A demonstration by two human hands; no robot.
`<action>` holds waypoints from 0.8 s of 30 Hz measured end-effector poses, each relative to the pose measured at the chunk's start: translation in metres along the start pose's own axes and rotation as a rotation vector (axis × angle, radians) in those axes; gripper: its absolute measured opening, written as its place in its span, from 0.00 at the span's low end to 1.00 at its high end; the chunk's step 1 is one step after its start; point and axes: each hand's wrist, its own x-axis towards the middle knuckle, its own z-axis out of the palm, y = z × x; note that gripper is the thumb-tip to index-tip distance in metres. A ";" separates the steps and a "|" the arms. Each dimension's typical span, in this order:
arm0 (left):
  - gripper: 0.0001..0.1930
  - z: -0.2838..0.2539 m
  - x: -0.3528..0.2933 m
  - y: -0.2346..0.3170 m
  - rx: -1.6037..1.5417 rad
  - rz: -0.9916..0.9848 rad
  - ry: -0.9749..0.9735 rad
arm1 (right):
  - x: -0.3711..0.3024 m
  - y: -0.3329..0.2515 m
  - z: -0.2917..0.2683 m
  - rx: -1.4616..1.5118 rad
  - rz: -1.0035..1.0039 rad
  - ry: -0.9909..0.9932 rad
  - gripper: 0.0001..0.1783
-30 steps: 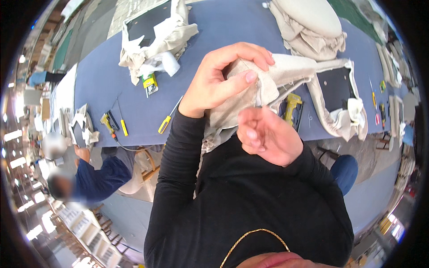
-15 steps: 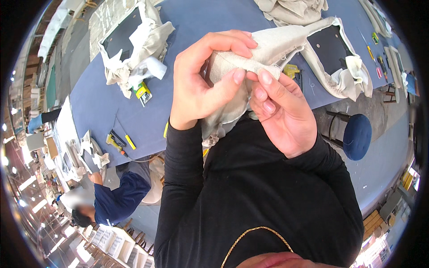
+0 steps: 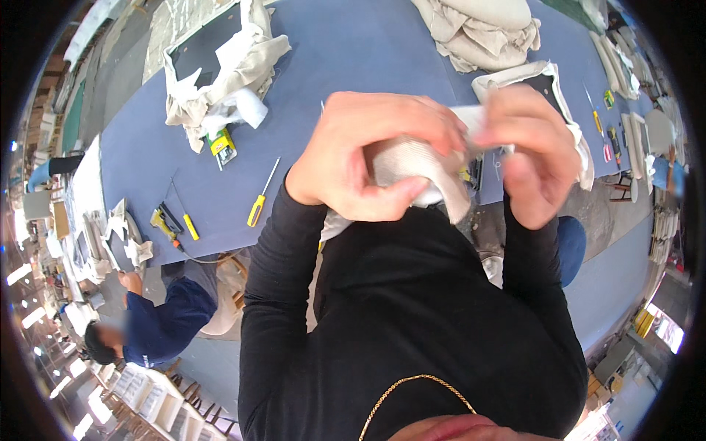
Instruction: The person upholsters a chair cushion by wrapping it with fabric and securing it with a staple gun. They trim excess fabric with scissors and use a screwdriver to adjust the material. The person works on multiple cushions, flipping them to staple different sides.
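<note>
A beige woven fabric cover (image 3: 412,163) is bunched in front of my chest, its lower right corner hanging as a loose flap. My left hand (image 3: 368,151) is closed around it, fingers over the top and thumb pressing from below. To the right, my right hand (image 3: 535,151) is raised with curled fingers, smeared by motion. Its fingertips are beside the fabric's upper right edge, and I cannot tell whether they grip it. Part of the cover is hidden behind my left hand.
On the blue table (image 3: 338,44) lie a yellow-handled screwdriver (image 3: 257,209), a staple gun (image 3: 165,220) with a hose, and a yellow-green box (image 3: 221,147). Fabric-covered panels (image 3: 198,62) and a beige fabric pile (image 3: 485,33) are farther back. A co-worker (image 3: 165,312) is at left, a blue stool (image 3: 571,250) at right.
Both hands have moved lower and to the right, and the right hand has drawn away from the left. The fabric cover is turned and bunched differently. The screwdriver has come into view.
</note>
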 end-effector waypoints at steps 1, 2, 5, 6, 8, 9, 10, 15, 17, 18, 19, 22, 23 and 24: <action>0.18 0.000 0.003 0.007 0.101 -0.063 -0.008 | 0.014 0.011 0.000 0.021 -0.081 -0.109 0.12; 0.18 -0.002 0.003 0.016 0.202 -0.122 -0.016 | 0.029 0.023 -0.001 0.048 -0.158 -0.219 0.13; 0.21 0.011 -0.009 0.003 0.534 -0.064 0.287 | 0.034 0.044 0.015 0.251 0.076 -0.274 0.18; 0.22 0.028 -0.011 0.004 0.606 -0.108 0.410 | 0.040 0.050 0.018 0.256 0.074 -0.309 0.20; 0.24 0.052 -0.016 -0.003 0.798 0.002 0.634 | 0.053 0.039 0.026 0.298 0.172 -0.382 0.21; 0.20 0.065 -0.023 -0.006 0.680 0.012 0.803 | 0.060 0.036 0.031 0.290 0.139 -0.425 0.22; 0.18 0.071 -0.027 -0.006 0.552 0.044 0.945 | 0.070 0.034 0.032 0.277 0.051 -0.507 0.23; 0.18 0.068 -0.040 0.038 0.766 -0.118 0.860 | 0.096 0.036 0.028 -0.027 -0.106 -0.766 0.15; 0.24 0.077 -0.032 0.044 0.889 -0.254 0.814 | 0.108 0.047 0.028 -0.081 -0.204 -0.833 0.14; 0.22 0.079 -0.034 0.041 0.962 -0.267 0.822 | 0.114 0.048 0.028 -0.072 -0.174 -0.878 0.14; 0.21 0.079 -0.035 0.039 1.033 -0.282 0.827 | 0.121 0.047 0.029 -0.065 -0.144 -0.923 0.14; 0.19 0.079 -0.029 0.044 0.871 -0.333 0.974 | 0.138 0.047 0.028 -0.047 -0.113 -1.045 0.09; 0.19 0.076 -0.028 0.045 0.880 -0.357 0.955 | 0.142 0.049 0.027 -0.053 -0.115 -1.077 0.09; 0.18 0.073 -0.028 0.047 0.889 -0.380 0.936 | 0.145 0.050 0.027 -0.059 -0.150 -1.088 0.10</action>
